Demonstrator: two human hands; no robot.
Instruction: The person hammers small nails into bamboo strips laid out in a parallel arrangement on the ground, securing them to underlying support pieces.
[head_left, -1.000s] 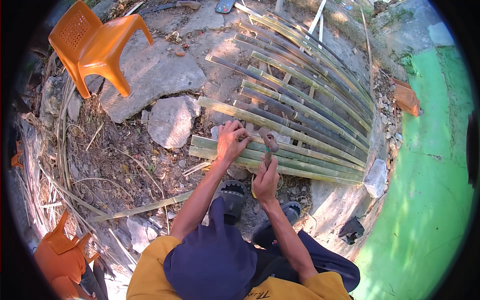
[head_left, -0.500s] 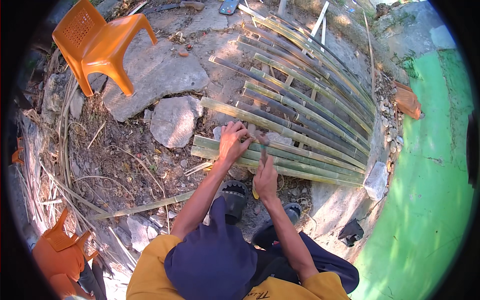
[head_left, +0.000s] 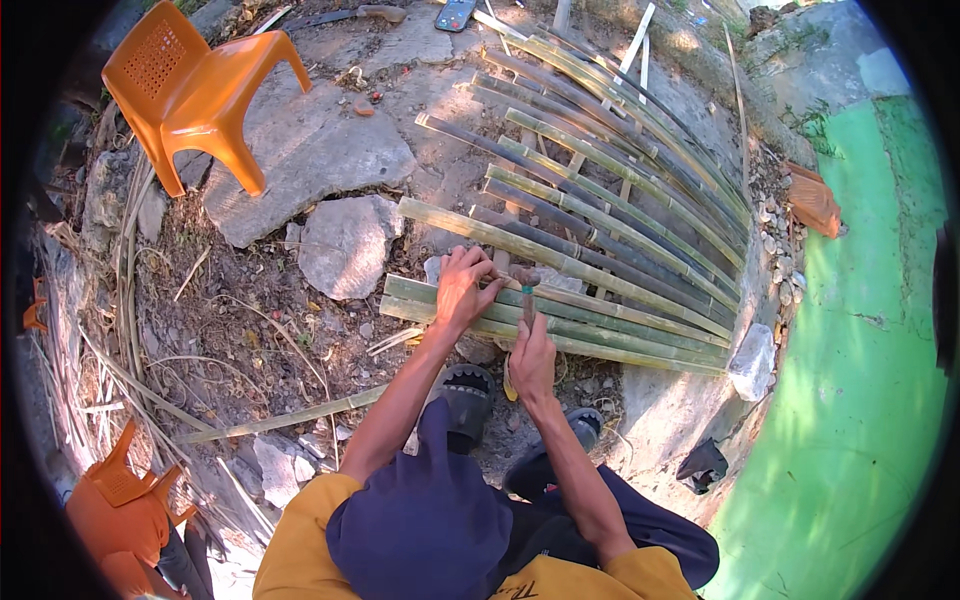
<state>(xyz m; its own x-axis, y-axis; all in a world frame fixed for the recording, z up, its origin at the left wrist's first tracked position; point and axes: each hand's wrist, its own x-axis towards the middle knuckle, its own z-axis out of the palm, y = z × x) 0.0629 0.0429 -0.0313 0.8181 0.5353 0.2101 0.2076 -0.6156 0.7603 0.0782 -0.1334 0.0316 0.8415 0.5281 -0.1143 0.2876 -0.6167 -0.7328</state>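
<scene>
My right hand [head_left: 533,355] is closed around the handle of a hammer [head_left: 526,278], its head close above the bamboo slats and just right of my left fingers. My left hand [head_left: 466,288] rests at a bamboo slat [head_left: 572,297], its thumb and fingers pinched together. What sits between those fingertips is too small to make out. Several more split bamboo slats [head_left: 560,258] fan out side by side across crosspieces, their right ends converging. Below my hands, green slats [head_left: 620,333] lie nearest to my feet.
An orange plastic chair [head_left: 215,95] stands at the far left. Flat stones [head_left: 350,245] lie beside the slats. A knife [head_left: 360,14] and a remote-like device [head_left: 455,14] are at the back. Green ground [head_left: 840,400] borders the right; a person in orange [head_left: 120,515] is lower left.
The hammer head has shifted very slightly and shows more sharply beside my left fingers. My left hand keeps its pinch, and the slats lie as before.
</scene>
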